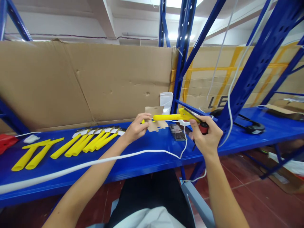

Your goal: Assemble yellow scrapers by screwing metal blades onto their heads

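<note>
My right hand is closed around the head end of a yellow squeegee, whose tubular handle points left. A dark blade-like strip shows at its head, and a black and red piece sits by the same fingers; I cannot tell if it belongs to the squeegee. My left hand pinches the left edge of a brown cardboard card just beyond the handle's tip. A small yellow bit shows at these fingers, mostly hidden. Several yellow squeegees with cards lie in a row, left of two T-shaped ones without cards.
On the blue bench lie a phone, black headphones and red cloth. A white cable crosses over my left forearm. Behind stand a cardboard wall, a white packet and blue rack posts.
</note>
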`<move>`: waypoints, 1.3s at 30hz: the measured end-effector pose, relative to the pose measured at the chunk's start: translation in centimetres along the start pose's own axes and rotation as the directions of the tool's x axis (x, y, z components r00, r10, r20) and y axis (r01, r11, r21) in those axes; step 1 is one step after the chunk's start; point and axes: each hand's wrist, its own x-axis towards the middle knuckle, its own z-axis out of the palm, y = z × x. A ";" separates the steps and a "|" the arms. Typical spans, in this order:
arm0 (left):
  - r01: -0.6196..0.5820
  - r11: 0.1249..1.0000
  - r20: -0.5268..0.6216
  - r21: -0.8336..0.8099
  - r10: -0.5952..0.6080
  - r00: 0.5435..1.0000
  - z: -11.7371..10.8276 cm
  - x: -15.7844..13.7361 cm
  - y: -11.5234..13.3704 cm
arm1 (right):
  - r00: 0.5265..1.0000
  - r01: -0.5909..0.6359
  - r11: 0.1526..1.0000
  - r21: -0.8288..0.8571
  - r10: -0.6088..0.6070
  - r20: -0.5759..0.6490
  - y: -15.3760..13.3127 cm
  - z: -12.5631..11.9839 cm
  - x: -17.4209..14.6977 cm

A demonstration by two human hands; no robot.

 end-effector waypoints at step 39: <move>0.685 0.138 0.417 -0.715 -0.703 0.577 5.8 1.0 6.9 | 0.872 -0.379 0.909 0.171 0.289 0.396 -2.0 2.4 0.0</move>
